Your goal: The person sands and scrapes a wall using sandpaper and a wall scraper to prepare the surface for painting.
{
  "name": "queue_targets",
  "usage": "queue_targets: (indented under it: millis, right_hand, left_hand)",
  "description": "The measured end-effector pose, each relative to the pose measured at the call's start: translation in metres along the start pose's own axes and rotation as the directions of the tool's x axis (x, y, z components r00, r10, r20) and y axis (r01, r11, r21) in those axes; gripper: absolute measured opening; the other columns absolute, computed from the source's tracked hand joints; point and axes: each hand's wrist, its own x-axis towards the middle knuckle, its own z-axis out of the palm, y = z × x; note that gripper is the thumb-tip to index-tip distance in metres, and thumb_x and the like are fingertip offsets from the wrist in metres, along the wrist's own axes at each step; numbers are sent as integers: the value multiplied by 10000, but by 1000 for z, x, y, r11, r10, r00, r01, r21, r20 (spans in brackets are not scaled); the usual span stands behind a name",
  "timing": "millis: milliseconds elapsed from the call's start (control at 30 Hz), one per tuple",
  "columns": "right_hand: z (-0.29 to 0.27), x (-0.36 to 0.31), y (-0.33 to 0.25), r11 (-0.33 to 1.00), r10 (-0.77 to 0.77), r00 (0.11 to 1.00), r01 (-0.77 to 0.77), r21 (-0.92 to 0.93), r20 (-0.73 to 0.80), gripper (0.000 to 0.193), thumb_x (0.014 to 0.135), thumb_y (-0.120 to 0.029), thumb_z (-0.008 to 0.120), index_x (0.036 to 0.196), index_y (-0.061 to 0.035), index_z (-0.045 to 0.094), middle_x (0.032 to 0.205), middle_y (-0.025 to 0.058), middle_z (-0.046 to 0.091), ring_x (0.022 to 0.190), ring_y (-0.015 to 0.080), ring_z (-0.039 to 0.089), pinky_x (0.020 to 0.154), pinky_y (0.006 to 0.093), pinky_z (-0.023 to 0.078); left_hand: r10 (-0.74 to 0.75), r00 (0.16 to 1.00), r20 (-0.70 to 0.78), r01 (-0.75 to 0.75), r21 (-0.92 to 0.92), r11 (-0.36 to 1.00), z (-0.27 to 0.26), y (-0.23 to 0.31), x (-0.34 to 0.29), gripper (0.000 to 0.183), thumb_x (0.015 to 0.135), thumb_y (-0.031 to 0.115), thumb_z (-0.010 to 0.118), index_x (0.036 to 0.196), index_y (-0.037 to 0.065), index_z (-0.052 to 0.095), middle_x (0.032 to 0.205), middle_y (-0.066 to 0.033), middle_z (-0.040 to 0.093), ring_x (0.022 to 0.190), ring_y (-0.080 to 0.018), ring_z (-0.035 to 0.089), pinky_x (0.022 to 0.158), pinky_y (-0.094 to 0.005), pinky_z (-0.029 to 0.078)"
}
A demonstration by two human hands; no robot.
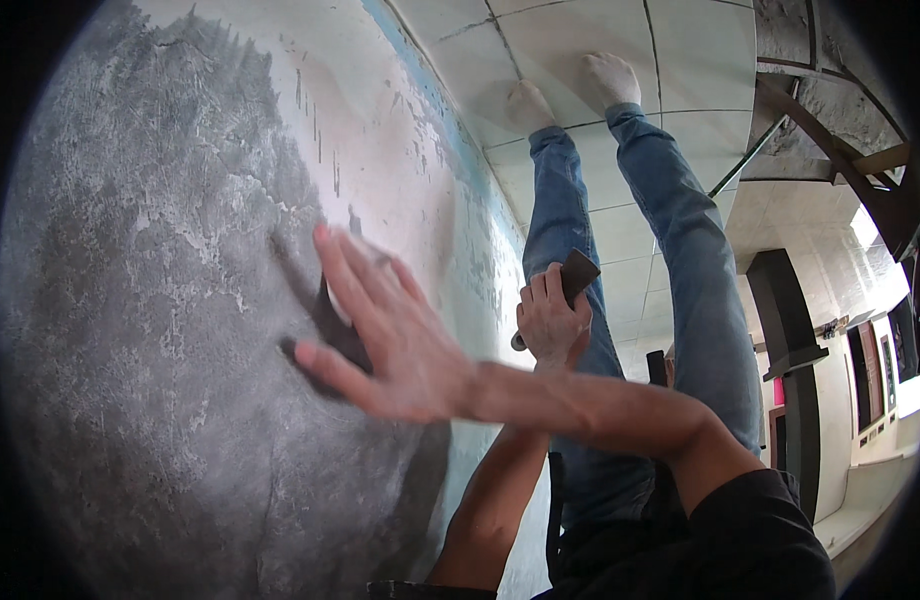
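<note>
My right hand (385, 340) reaches across over my left forearm to the wall (180, 300) on the left. Its palm faces the grey, rough, scraped part of the surface, with thumb and fingers spread and slightly smeared by motion. A dark patch between thumb and fingers looks like shadow, though I cannot rule out something thin under the palm. My left hand (555, 318) is closed round a scraper (580, 275) in front of my legs. The scraper's flat dark blade sticks out above the fingers, and its handle end shows below them.
Whitish and pale blue paint (380, 130) with flaking patches borders the grey area. My jeans-clad legs (670, 200) stand on light floor tiles (570, 40) close to the wall. Dark wooden furniture (790, 310) and a thin rod (750, 155) are at the right.
</note>
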Motion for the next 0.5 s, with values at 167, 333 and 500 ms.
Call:
queue_targets:
  millis: [167, 333, 500]
  right_hand:
    - [-13, 27, 2, 991, 133, 990, -132, -21, 40, 1037, 899, -721, 261, 1520, 43, -64, 1562, 302, 178, 1459, 418, 178, 1172, 600, 172]
    - [2, -11, -4, 996, 23, 997, -17, -85, 69, 903, 941, -651, 315, 1561, -111, -57, 1527, 345, 195, 1454, 443, 187, 1174, 627, 99]
    - [-9, 14, 4, 991, 136, 991, -136, 10, 1, 896, 943, -651, 313, 1564, -127, -64, 1538, 339, 181, 1465, 431, 166, 1176, 614, 96]
  left_hand:
    - [-18, 999, 32, 17, 25, 1000, -9, 7, 1, 460, 737, 236, 666, 1168, 96, 582, 1033, -101, 633, 903, -326, 609, 772, -448, 509]
    - [-1, 1000, 12, 1, -5, 1000, -2, -2, 0, 464, 755, 232, 658, 1183, 74, 570, 1053, -119, 624, 923, -344, 605, 797, -455, 502]
    - [-6, 999, 52, 6, -1, 1000, -13, 11, 2, 439, 765, 206, 649, 1178, 78, 574, 1044, -111, 625, 917, -339, 604, 794, -457, 497]
